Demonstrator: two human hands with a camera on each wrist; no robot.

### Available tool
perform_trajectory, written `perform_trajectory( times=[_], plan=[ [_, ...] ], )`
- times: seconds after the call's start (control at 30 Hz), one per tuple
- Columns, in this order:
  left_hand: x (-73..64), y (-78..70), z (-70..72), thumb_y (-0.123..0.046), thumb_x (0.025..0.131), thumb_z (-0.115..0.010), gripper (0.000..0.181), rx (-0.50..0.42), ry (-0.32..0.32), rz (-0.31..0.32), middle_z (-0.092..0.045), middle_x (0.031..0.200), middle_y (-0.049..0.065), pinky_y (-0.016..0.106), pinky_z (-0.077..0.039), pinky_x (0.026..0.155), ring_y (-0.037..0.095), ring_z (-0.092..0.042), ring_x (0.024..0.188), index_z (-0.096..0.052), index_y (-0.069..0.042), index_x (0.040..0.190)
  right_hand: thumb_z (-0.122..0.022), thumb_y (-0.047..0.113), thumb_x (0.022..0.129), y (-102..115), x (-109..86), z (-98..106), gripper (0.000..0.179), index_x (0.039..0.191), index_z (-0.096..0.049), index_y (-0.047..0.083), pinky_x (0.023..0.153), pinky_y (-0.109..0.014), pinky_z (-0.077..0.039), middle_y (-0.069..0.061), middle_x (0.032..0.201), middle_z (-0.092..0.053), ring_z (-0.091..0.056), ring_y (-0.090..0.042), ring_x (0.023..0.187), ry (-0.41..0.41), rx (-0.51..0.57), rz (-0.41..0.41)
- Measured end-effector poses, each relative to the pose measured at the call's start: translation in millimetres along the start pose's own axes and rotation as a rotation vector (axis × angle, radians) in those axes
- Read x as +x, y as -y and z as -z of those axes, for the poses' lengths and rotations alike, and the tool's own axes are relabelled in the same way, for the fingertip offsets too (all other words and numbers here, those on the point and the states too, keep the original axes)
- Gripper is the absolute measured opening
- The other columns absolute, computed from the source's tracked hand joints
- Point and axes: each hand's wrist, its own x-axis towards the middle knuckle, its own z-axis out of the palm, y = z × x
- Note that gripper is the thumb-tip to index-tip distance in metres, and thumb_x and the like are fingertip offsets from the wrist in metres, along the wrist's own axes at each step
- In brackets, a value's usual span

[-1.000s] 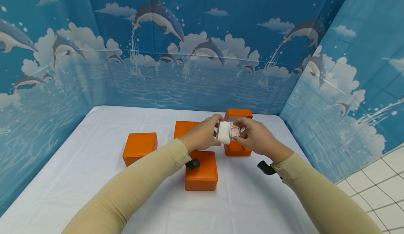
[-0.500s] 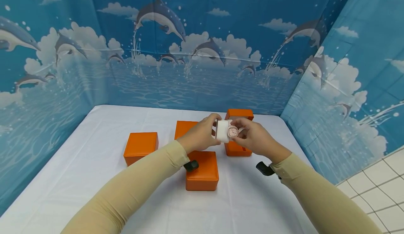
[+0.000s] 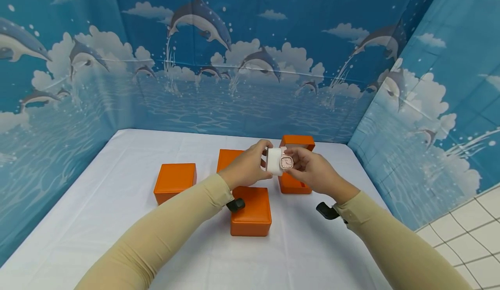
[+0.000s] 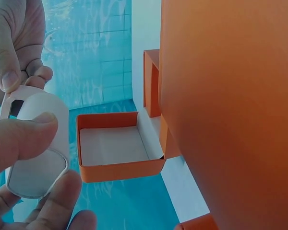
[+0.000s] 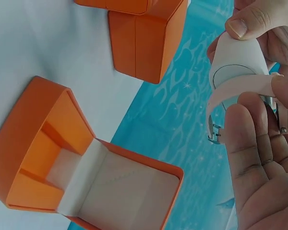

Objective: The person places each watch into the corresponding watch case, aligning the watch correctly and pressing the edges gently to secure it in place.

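Observation:
In the head view my left hand (image 3: 249,165) grips a white watch pillow (image 3: 274,162) between thumb and fingers. My right hand (image 3: 318,170) pinches a wristwatch (image 3: 287,163) with a pale pink squarish face, right beside the pillow. The right wrist view shows the watch's pale strap (image 5: 242,88) looped at the pillow's end, its buckle hanging free. Whether the loop still encircles the pillow is hard to tell. An opened orange watch box (image 3: 295,189) stands just behind and below the hands, partly covered by them. Its lid (image 4: 115,143) has a pale lining.
Closed orange boxes stand on the white-covered table (image 3: 133,164): one at left (image 3: 175,179), one behind my left forearm (image 3: 229,157), one in front (image 3: 251,220). Dolphin-printed curtains (image 3: 250,90) border the back and sides.
Both hands, with the pillow and watch, have shifted slightly left. My grips look the same, and the boxes stay in place while the head view drifts a little.

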Motion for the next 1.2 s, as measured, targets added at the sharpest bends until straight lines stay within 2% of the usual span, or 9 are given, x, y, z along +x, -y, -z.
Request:
perform_trajectory(
  times=[0.23,0.53,0.9,1.2],
  plan=[
    [0.4,1.1,-0.8,-0.014,0.09,-0.085,0.077,0.018,-0.005,-0.006,-0.056,0.138,0.01,0.033,-0.059,0.093,0.027,-0.066,0.115,-0.037,-0.016,0.151,-0.071,0.01,0.101,0.3,-0.6,-1.3,0.051,0.147,-0.051,0.002,0.083,-0.025,-0.06,-0.013,0.115,-0.071,-0.067,-0.021,0.099,-0.001,0.024,0.0],
    [0.6,1.3,-0.1,-0.012,0.091,-0.084,0.078,-0.002,-0.009,-0.007,-0.055,0.14,0.012,0.035,-0.059,0.094,0.03,-0.066,0.118,-0.036,-0.015,0.152,-0.071,0.008,0.101,-2.1,0.1,-4.9,0.054,0.149,-0.049,0.003,0.092,-0.035,-0.063,-0.015,0.123,-0.071,-0.071,-0.026,0.108,-0.027,0.026,0.014],
    [1.3,2.2,-1.0,-0.012,0.091,-0.084,0.078,-0.015,-0.025,0.001,-0.055,0.139,0.009,0.033,-0.06,0.094,0.03,-0.066,0.119,-0.036,-0.016,0.153,-0.07,0.008,0.101,-3.9,-0.6,-4.2,0.057,0.154,-0.046,0.006,0.09,-0.03,-0.063,-0.015,0.124,-0.07,-0.07,-0.025,0.107,-0.012,0.072,0.012],
    [-0.2,2.2,-0.3,-0.013,0.091,-0.084,0.079,-0.037,-0.038,-0.009,-0.056,0.138,0.008,0.037,-0.06,0.096,0.029,-0.066,0.118,-0.035,-0.016,0.154,-0.07,0.009,0.102,-4.2,-1.8,-4.5,0.06,0.157,-0.045,0.006,0.088,-0.028,-0.063,-0.016,0.12,-0.072,-0.069,-0.023,0.102,-0.016,0.066,0.008]
  ],
)
